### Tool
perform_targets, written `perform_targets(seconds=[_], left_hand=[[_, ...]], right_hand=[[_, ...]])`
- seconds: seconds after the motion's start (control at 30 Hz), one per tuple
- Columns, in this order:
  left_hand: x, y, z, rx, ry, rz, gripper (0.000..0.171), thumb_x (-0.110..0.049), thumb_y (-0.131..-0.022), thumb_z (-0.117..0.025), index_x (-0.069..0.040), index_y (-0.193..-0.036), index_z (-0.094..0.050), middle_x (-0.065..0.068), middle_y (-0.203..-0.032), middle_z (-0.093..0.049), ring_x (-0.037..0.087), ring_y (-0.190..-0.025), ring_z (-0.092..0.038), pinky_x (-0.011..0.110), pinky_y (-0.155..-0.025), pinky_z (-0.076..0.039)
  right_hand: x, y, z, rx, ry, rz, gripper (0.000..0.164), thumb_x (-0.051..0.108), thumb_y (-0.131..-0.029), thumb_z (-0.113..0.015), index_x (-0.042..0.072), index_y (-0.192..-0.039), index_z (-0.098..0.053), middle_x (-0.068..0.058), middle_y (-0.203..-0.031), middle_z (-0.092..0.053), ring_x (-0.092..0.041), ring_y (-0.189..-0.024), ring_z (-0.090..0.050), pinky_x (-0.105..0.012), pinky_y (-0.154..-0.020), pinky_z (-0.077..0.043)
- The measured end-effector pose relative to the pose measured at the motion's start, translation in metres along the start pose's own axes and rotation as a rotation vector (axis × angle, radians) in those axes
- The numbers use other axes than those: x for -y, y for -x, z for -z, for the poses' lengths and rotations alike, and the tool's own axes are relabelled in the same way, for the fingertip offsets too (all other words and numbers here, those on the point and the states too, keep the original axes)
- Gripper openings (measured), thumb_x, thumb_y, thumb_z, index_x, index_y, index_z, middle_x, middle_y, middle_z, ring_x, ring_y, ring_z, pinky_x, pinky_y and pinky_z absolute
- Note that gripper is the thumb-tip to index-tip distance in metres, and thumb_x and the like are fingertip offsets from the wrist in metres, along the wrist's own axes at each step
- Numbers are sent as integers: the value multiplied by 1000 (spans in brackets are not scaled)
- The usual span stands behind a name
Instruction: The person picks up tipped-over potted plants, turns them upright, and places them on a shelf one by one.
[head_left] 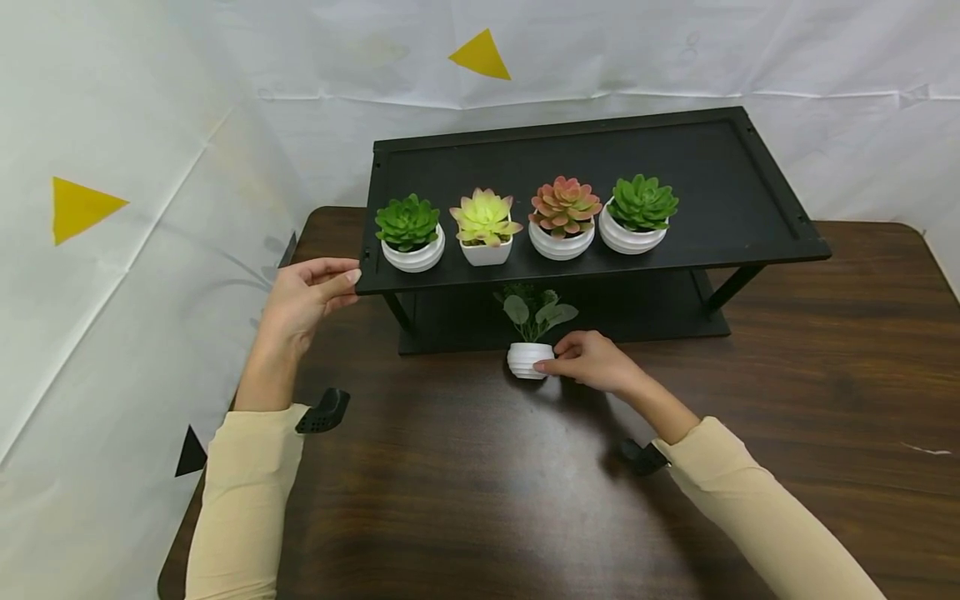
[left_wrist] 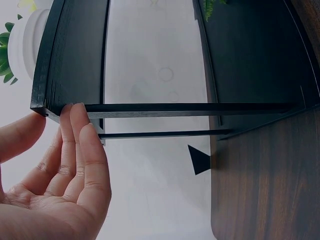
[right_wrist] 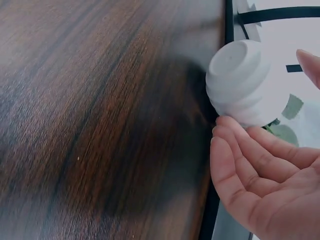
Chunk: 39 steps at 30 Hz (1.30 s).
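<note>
My left hand (head_left: 303,296) grips the front left corner of a black two-tier shelf (head_left: 705,187), thumb on the top board and fingers underneath. With my right hand (head_left: 596,362) I hold a small artificial plant in a ribbed white pot (head_left: 525,360), thumb at its front and fingers on its right side. Its grey-green leaves (head_left: 551,315) overlap the lower board (head_left: 630,321). In the right wrist view the pot's round base (right_wrist: 228,57) shows, and my fingertips (right_wrist: 227,122) rest against its side.
Potted succulents line the top board's front: green (head_left: 408,225), yellow-pink (head_left: 485,221), reddish (head_left: 564,204) and another green (head_left: 641,204). The shelf stands at the back of a dark wooden table (head_left: 450,500). White sheeting (head_left: 337,67) hangs behind and at the left.
</note>
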<state>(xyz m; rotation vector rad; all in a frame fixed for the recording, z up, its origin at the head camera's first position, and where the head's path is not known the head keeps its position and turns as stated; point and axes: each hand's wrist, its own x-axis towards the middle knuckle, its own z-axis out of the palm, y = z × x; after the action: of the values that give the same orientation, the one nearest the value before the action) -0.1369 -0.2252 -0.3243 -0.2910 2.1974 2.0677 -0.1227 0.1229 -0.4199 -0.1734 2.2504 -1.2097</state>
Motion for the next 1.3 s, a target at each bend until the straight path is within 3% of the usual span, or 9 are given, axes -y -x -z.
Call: perform_targets(seconds=[0.13, 0.43, 0.73, 0.9, 1.1, 1.3], left_hand=[[0, 0, 0, 2, -4, 0, 31, -7, -84, -65, 10, -109, -56, 0, -85, -61, 13, -67, -58, 21, -69, -53], [0, 0, 1, -2, -21, -7, 34, -7, -84, -66, 11, -111, -55, -1, -85, -61, 12, -68, -59, 21, -69, -53], [1, 0, 0, -15, -45, -8, 33, -8, -85, -65, 10, -111, -56, 1, -88, -60, 13, -69, -59, 21, -70, -53], [1, -1, 0, -16, -35, -10, 31, -8, -84, -66, 9, -109, -58, 1, -87, -60, 13, -68, -59, 22, -69, -53], [1, -1, 1, -3, -6, -12, 32, -6, -84, -65, 11, -110, -56, 1, -86, -60, 13, -68, -59, 21, -69, -53], [1, 0, 0, 3, 5, -10, 33, -7, -84, -66, 11, -110, -55, 1, -85, -61, 13, -68, -59, 21, -69, -53]], right_hand=[[2, -4, -3, -21, 18, -31, 49, 34, -81, -68, -7, -105, -56, -15, -97, -60, -26, -78, -58, -29, -62, -50], [5, -9, -9, -49, 51, -68, 41, 41, -79, -69, 1, -78, -61, -2, -64, -52, -14, -56, -49, -26, -51, -44], [6, -17, -14, -60, 38, -77, 46, 45, -79, -68, 6, -61, -52, -1, -56, -50, -13, -51, -47, -25, -48, -41], [6, -18, -14, -58, 53, -91, 43, 43, -79, -68, 4, -68, -56, -4, -60, -54, -13, -53, -48, -25, -48, -41], [6, -15, -14, -47, 95, -76, 45, 39, -79, -70, -4, -92, -61, -8, -74, -58, -16, -63, -51, -25, -52, -42], [6, -12, -14, -33, 124, -39, 53, 36, -77, -72, -6, -105, -58, -16, -100, -60, -24, -88, -54, -32, -69, -47]])
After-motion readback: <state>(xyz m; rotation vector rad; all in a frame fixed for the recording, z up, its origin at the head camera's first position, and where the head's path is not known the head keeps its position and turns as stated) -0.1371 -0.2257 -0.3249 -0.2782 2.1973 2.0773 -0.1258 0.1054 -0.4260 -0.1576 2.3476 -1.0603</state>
